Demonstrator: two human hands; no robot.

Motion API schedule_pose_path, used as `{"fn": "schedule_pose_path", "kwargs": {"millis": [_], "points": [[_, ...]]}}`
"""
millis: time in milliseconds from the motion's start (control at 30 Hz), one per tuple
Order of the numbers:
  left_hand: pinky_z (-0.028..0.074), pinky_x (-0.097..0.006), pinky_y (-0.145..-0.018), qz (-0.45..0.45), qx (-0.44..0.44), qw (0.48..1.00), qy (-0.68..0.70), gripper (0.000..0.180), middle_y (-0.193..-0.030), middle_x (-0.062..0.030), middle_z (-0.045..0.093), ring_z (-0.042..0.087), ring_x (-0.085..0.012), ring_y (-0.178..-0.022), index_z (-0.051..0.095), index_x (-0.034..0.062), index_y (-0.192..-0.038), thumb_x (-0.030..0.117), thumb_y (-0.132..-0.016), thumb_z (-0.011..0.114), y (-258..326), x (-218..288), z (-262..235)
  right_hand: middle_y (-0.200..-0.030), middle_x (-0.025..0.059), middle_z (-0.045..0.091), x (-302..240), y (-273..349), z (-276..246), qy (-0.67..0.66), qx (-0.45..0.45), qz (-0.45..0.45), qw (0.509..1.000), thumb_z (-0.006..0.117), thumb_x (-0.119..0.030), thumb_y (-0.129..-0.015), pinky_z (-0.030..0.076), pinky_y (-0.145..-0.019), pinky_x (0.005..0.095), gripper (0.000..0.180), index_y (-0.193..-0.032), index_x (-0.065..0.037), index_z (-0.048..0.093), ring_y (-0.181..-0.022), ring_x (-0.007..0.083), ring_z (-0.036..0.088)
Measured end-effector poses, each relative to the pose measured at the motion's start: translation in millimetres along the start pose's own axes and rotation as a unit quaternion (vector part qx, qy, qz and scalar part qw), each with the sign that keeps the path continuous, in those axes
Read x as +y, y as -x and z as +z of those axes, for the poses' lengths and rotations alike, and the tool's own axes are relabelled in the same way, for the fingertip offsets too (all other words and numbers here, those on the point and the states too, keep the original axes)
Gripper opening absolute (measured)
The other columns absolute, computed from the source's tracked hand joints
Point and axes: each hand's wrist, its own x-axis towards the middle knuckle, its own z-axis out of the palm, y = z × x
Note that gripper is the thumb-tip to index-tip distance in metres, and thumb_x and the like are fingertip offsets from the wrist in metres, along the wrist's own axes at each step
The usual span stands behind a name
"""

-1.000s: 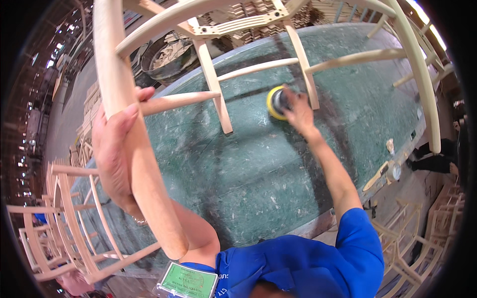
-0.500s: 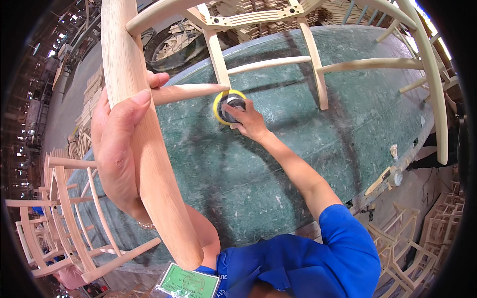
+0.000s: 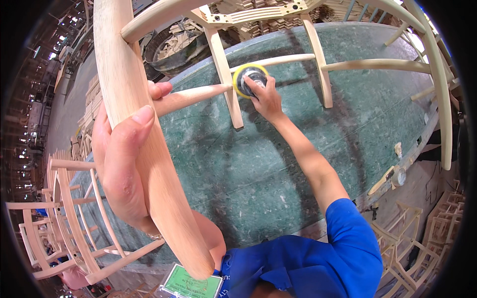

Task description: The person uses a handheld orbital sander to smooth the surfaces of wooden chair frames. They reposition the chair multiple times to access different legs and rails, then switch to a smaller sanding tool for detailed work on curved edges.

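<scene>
Head view, left hand: my left hand (image 3: 121, 169) is wrapped round the thick curved rail (image 3: 144, 144) of the bare wooden chair frame (image 3: 278, 15), thumb on the near face, fingers behind it.
Head view, right hand: my right hand (image 3: 266, 97) is closed over a round sander (image 3: 250, 79) with a yellow pad, arm stretched out from the blue sleeve (image 3: 348, 238).
Head view, sander: its pad sits against the thin rung (image 3: 278, 60) just beside the upright leg (image 3: 226, 74), right at the joint.
Head view, chair frame: it lies tipped over the green counter (image 3: 248, 174), legs and rungs running across the far half; a tapered spindle (image 3: 194, 97) points from near my left thumb toward the leg.
Head view, counter: worn and scuffed, with a small scrap (image 3: 397, 149) near its right edge.
Head view, surroundings: more unfinished chair frames (image 3: 64, 218) stand at lower left and lower right (image 3: 427, 233); a bin of offcuts (image 3: 174, 47) sits beyond the counter.
Head view, doing it well: I judge the frame should be braced hard with the left hand so the rung cannot chatter, the pad kept flat and light on the round rung, rolled about its curve, and eased off beside the joint so the leg is not gouged.
</scene>
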Motion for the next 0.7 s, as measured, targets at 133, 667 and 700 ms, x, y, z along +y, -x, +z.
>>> {"fn": "schedule_pose_path", "kwargs": {"millis": [133, 667, 700], "points": [[0.033, -0.039, -0.108, 0.008, -0.004, 1.000, -0.004, 0.046, -0.102, -0.0242, 0.064, 0.060, -0.0299, -0.107, 0.058, -0.0140, -0.106, 0.022, -0.077, 0.059, 0, -1, -2, -0.113, 0.0197, 0.048, 1, -29, 4, -0.018, 0.033, -0.061, 0.997, 0.074, 0.000, -0.066, 0.055, -0.077, 0.0422, 0.079, -0.133, -0.036, 0.053, -0.101, 0.0372, 0.057], [0.033, -0.038, -0.107, 0.012, 0.007, 1.000, 0.000, 0.041, -0.103, -0.0270, 0.063, 0.059, -0.0305, -0.106, 0.060, -0.0144, -0.103, 0.019, -0.079, 0.058, 3, -1, -2, -0.112, 0.0189, 0.046, -9, -63, 17, -0.032, -0.022, -0.116, 0.993, 0.077, -0.001, -0.065, 0.055, -0.078, 0.0423, 0.086, -0.136, -0.040, 0.048, -0.099, 0.0371, 0.058], [0.033, -0.037, -0.107, 0.009, 0.011, 1.000, -0.005, 0.042, -0.103, -0.0271, 0.063, 0.060, -0.0302, -0.106, 0.060, -0.0146, -0.103, 0.020, -0.079, 0.058, 3, -1, -1, -0.111, 0.0189, 0.046, -8, -57, 13, -0.028, -0.025, -0.102, 0.994, 0.077, -0.001, -0.066, 0.055, -0.077, 0.0424, 0.084, -0.136, -0.039, 0.048, -0.099, 0.0373, 0.058]]}}
